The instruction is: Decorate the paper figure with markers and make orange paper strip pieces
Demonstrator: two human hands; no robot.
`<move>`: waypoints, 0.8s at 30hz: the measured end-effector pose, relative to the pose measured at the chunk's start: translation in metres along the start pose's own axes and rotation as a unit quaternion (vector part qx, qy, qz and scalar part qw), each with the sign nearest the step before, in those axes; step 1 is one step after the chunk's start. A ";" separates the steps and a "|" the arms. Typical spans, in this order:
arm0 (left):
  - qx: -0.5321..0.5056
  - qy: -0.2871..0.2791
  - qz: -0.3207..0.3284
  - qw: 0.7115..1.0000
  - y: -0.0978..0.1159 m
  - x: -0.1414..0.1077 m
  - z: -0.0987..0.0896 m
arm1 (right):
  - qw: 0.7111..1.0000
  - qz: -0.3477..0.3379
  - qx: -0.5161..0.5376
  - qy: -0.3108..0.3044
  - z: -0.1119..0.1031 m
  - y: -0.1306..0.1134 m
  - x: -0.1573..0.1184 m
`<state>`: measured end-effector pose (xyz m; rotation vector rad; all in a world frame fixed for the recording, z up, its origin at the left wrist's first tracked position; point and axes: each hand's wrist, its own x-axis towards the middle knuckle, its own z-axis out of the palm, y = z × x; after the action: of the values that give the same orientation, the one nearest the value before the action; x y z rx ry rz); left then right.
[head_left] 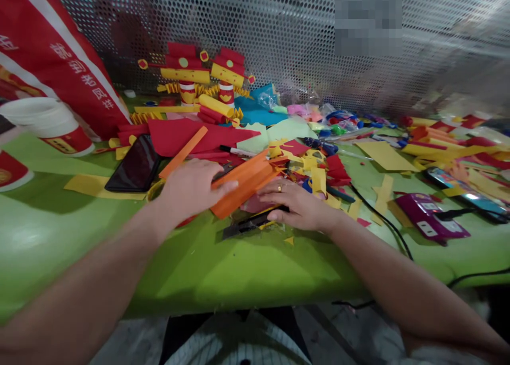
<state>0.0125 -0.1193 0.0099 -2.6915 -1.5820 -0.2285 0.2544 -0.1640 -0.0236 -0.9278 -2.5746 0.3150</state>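
Folded orange paper (241, 187) slants up to the right between my hands. My left hand (195, 187) is at its left end, the thumb on top of the paper and the fingers partly hidden. At the lower right end lies my right hand (295, 203), wearing a ring, its fingers apart beside the paper's edge. Under its thumb is a black cutter (255, 223) on the green table (239, 274). A narrow orange strip (185, 151) sticks up behind my left hand. Red paper (191, 136) and yellow scraps (319, 180) lie behind.
A black phone (136, 166) and paper cups (59, 126) are at the left. Two red and yellow paper figures (185, 73) stand at the back. On the right are a purple device (432, 216), a black cable (388, 221) and a phone (474, 197).
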 end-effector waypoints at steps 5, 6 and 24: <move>0.061 -0.080 -0.016 0.995 0.006 0.000 0.008 | 0.999 0.018 -0.015 -0.024 -0.001 0.001 0.000; 0.051 -0.080 -0.023 0.995 0.003 0.001 0.008 | 0.999 0.013 -0.017 -0.025 -0.001 0.000 0.000; -0.303 -0.170 0.055 0.936 -0.013 0.005 -0.001 | 0.873 0.301 0.286 0.257 -0.008 0.021 -0.005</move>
<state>0.0037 -0.1084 0.0112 -3.4439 -1.6476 -0.3039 0.2735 -0.1506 -0.0245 -1.3225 -1.5219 0.8184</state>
